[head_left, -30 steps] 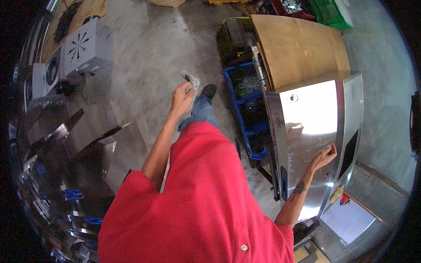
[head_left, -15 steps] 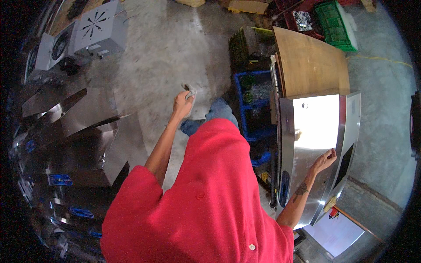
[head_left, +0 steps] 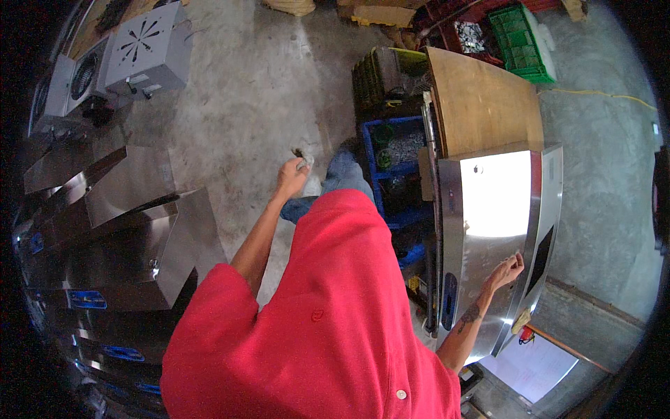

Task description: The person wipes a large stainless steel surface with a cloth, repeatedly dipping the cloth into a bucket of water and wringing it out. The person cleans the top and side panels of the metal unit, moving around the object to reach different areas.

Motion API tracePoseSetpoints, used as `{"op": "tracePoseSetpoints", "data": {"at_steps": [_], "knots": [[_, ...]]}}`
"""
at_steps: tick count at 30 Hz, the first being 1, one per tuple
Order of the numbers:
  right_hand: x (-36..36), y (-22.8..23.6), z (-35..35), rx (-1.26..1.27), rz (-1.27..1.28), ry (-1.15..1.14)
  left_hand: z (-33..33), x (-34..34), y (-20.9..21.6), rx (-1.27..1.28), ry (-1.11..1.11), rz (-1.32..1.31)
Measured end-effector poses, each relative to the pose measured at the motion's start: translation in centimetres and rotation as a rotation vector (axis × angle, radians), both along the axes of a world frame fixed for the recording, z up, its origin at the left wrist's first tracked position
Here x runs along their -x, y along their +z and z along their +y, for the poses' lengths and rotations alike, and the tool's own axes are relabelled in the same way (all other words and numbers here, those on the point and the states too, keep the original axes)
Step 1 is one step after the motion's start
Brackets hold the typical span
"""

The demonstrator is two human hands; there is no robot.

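My left hand hangs over the concrete floor to the left of my legs. Its fingers are closed on a crumpled greyish rag, which pokes out past the fingertips. On the right lies a large brushed stainless-steel housing, shaped like a range hood, with a bright reflection across its far half. My right hand is over the near part of this housing, close to its dark slot. The right fingers are curled together; whether anything small is between them, I cannot make out.
Several steel housings are stacked on the left, beyond them a grey metal box with a slotted top. A wooden board adjoins the right housing. Blue crates stand between it and my legs; a green crate is farther back.
My right hand has come slightly nearer along the steel housing. The left hand still grips the rag. Surroundings have shifted a little leftward in the view.
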State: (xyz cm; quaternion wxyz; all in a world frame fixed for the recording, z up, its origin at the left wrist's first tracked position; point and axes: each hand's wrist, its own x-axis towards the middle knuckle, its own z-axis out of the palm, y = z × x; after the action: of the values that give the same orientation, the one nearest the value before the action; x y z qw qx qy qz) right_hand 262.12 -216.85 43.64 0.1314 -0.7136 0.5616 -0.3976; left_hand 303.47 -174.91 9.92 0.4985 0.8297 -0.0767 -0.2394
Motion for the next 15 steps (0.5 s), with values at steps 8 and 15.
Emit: {"op": "tracePoseSetpoints", "data": {"at_steps": [8, 15], "knots": [[-2.8, -0.5, -1.5, 0.065, 0.104, 0.118, 3.3, -1.5, -2.8, -0.01, 0.07, 0.066], [-5.7, 0.5, 1.9, 0.068, 0.116, 0.114, 2.5, -5.5, 7.0, -0.033, 0.012, 0.228]]}}
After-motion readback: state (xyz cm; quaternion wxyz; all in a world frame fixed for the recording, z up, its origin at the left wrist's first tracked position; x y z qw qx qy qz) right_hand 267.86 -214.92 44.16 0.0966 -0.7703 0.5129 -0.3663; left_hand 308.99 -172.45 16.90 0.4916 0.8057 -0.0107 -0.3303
